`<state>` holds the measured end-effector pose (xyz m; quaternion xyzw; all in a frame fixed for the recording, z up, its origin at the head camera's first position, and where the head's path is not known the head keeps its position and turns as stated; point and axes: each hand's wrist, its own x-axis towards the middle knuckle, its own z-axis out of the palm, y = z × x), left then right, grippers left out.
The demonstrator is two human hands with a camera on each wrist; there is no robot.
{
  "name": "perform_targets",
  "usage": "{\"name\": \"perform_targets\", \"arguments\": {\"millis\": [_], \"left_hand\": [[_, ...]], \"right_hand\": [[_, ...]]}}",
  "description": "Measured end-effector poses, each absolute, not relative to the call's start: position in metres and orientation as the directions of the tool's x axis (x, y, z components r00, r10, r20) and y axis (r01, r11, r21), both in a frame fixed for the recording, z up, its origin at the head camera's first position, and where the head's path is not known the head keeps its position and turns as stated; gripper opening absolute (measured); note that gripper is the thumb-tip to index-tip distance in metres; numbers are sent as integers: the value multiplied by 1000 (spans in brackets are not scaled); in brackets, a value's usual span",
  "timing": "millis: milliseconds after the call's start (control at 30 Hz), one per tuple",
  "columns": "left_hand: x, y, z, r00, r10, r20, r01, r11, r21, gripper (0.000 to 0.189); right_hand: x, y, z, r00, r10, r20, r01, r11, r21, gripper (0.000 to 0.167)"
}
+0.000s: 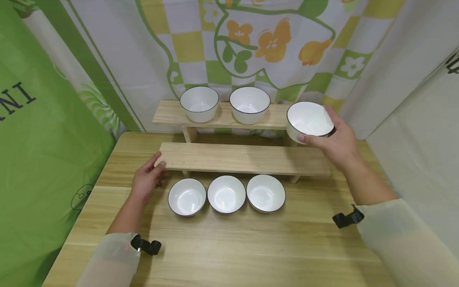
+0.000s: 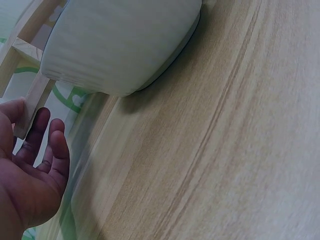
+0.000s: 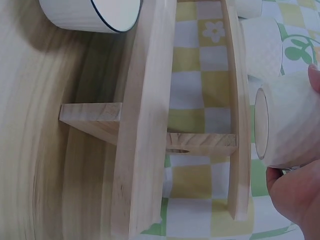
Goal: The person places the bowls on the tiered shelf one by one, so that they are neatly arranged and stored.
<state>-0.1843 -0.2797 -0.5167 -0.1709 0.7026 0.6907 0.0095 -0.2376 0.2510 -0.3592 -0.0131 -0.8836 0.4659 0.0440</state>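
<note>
White bowl (image 1: 310, 119) hangs at two o'clock from lower shelf (image 1: 245, 158), right hand's (image 1: 340, 143) fingers gripping it! | left hand (image 1: 148, 177) pinches shelf's nine-o'clock end | three bowls (image 1: 226, 194) at seven, two on upper shelf (image 1: 280, 115)

Head view: bright, even, stretched toward the corners
Front bowls (image 1: 226, 194): small white glare spots inside
Table (image 1: 251, 247): soft shadow beside the left forearm (image 1: 125, 217)
Left wrist view: dimmer, bluish; nearest bowl (image 2: 120, 45) shaded
Right wrist view: hazy, dark beneath the lower shelf (image 3: 140, 125)
</note>
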Motion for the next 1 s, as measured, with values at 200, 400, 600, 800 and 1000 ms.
{"name": "perform_targets", "arguments": {"millis": [200, 400, 600, 800, 1000], "left_hand": [[-184, -279, -515, -939, -237, -250, -255, -13, 967, 68], [-184, -279, -515, -939, -235, -250, -250, -31, 968, 66], [-184, -278, -514, -941, -232, -246, -252, -6, 968, 65], [-186, -279, -516, -940, -229, -251, -258, 1, 966, 66], [-186, -280, -517, -939, -235, -250, -263, 25, 965, 68]], "right_hand": [[-246, 249, -357, -994, 88, 62, -2, 564, -826, 124], [-259, 243, -354, -994, 87, 64, -5, 558, -830, 121], [-271, 238, -352, -991, 92, 99, -28, 575, -817, 107], [-278, 234, -354, -989, 104, 102, -26, 565, -825, 103], [-283, 229, -357, -989, 106, 102, -26, 559, -829, 110]]}}
